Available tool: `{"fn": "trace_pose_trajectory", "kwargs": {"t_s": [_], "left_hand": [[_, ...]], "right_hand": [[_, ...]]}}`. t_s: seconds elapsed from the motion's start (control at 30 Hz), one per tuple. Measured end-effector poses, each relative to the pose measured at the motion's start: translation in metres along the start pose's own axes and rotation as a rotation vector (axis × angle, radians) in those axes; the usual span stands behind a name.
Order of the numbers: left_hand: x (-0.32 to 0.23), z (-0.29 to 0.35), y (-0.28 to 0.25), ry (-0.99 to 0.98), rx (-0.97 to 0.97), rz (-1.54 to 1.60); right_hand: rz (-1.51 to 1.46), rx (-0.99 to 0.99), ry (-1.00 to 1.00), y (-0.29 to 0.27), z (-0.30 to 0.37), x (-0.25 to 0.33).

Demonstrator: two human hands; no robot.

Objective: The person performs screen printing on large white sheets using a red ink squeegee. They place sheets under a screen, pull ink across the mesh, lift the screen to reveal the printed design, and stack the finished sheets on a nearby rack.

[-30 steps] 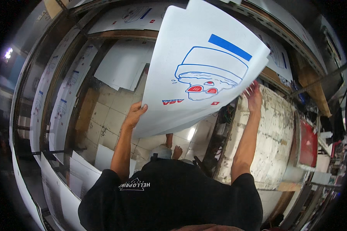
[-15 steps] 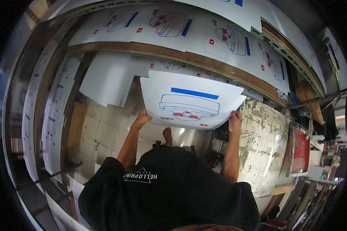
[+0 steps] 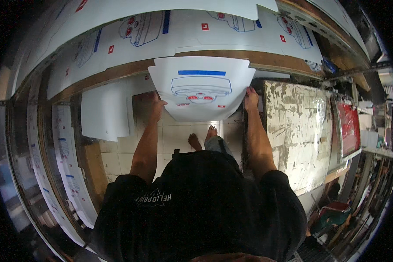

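A white printed sheet (image 3: 201, 84) with notched corners is stretched between my two hands. It bears a blue bar and a blue line drawing with red round shapes. My left hand (image 3: 158, 105) is closed on its left edge, the thumb showing. On the opposite edge, my right hand (image 3: 250, 99) grips it with the fingers partly hidden. The sheet's far edge overlaps the wooden shelf edge (image 3: 284, 62) in the picture; whether it touches cannot be told. Similar printed sheets (image 3: 185, 37) lie on the shelf beyond.
More sheets rest on racks (image 3: 70, 174) along the left. A blank white sheet (image 3: 105, 111) sticks out low at the left. To the right stands a paint-worn table (image 3: 294, 131) with a red framed screen (image 3: 348, 129) beside it. Pale tiles (image 3: 174, 135) lie underfoot.
My hands have carried the sheet forward and slightly left, toward the wooden shelf edge. My view has turned, and a second foot now shows on the tiles.
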State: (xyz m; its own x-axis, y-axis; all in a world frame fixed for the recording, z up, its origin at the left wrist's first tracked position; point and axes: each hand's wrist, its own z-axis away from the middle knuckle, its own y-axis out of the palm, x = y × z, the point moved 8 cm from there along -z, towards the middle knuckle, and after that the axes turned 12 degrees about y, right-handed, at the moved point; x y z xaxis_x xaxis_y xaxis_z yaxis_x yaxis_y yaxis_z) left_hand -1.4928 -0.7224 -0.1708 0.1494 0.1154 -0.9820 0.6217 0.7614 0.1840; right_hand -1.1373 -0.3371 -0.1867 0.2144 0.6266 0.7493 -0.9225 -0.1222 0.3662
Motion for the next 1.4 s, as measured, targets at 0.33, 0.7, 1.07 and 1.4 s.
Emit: {"fn": "trace_pose_trajectory", "kwargs": {"t_s": [0.33,0.7,1.07,1.4], "left_hand": [[-0.052,-0.022,-0.025,0.172,-0.505,-0.303],[-0.189,-0.133,-0.013,-0.061,-0.63,0.386],[-0.192,-0.141,0.001,-0.418,-0.867,0.556],[-0.22,-0.197,-0.029,0.056,-0.564,0.693]], "right_hand": [[0.194,0.084,-0.017,-0.008,0.019,0.025],[0.565,0.015,-0.024,-0.048,0.088,0.004],[0.539,0.064,0.038,-0.072,0.163,0.01],[0.733,0.123,0.008,-0.048,0.178,0.024]]}}
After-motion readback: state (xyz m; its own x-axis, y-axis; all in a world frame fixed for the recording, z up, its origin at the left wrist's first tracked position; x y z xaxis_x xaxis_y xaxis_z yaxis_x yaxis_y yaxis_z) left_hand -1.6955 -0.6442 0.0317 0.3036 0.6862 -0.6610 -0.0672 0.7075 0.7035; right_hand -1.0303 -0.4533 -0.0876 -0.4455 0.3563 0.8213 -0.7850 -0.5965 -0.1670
